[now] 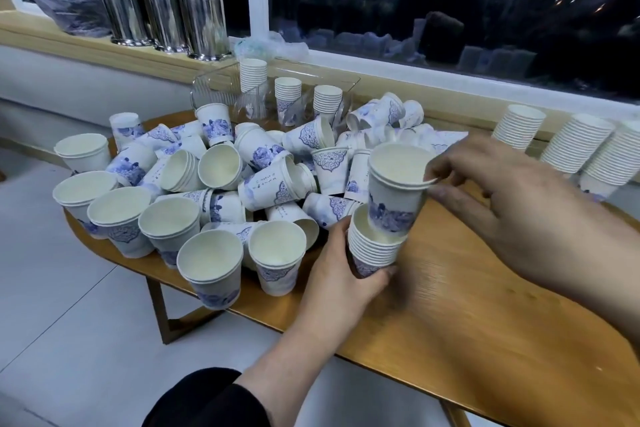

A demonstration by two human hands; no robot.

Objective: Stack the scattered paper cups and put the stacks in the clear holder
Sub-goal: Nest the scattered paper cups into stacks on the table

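Just right of centre in the frame, the left hand point(341, 262) wraps its fingers round the base of a stack point(375, 248) standing upright on the table point(485, 305). The right hand point(512, 198) pinches the rim of a few nested cups point(398, 191) between thumb and fingers, with their foot already inside the stack's mouth. These cups lean a little to the left, so their long axis is not quite in line with the stack's; the coming push probably depends on squaring the two axes, then pressing straight down. The right hand, above, is the one placed to do it, while the left steadies.

The loose pile point(221, 180) lies to the left of the stack, closest to the left hand. The holder point(214, 87) sits in the upper middle, beyond the pile, with three short stacks in it. Taller stacks point(575, 149) lean at the right edge.
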